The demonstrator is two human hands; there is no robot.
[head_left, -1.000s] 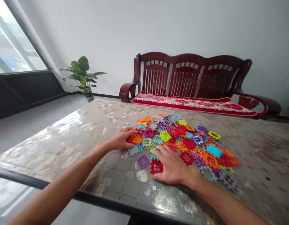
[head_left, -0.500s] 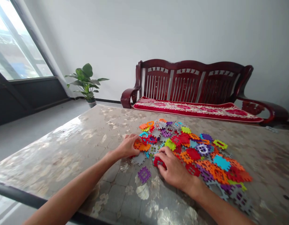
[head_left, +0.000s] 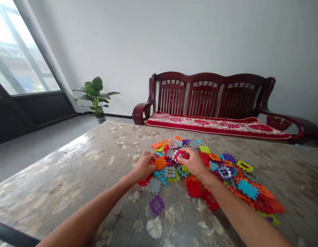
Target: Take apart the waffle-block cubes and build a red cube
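Observation:
My left hand [head_left: 145, 166] is closed at the left edge of a heap of toothed plastic building pieces, its thumb and fingers pinching an orange piece [head_left: 160, 163]. In my right hand [head_left: 193, 162], a red piece [head_left: 178, 156] is pinched between thumb and fingers above the heap's middle. A grey window piece [head_left: 170, 172] and a flat grey piece [head_left: 154, 185] lie between and below the hands. Nearer to me, a purple window piece [head_left: 156, 206] lies by itself. My right forearm hides part of the heap.
The heap spreads rightward over the patterned tabletop [head_left: 117, 206], with a light-blue piece [head_left: 248, 189] and a yellow-green frame piece [head_left: 245, 166]. Beyond the table stand a dark wooden bench [head_left: 205, 82] with a red floral cover [head_left: 220, 125] and a potted plant [head_left: 95, 96].
My right hand has moved from the heap's near side up and away from me, with a red piece in its fingers. My left hand stays near the orange piece. The view has shifted slightly.

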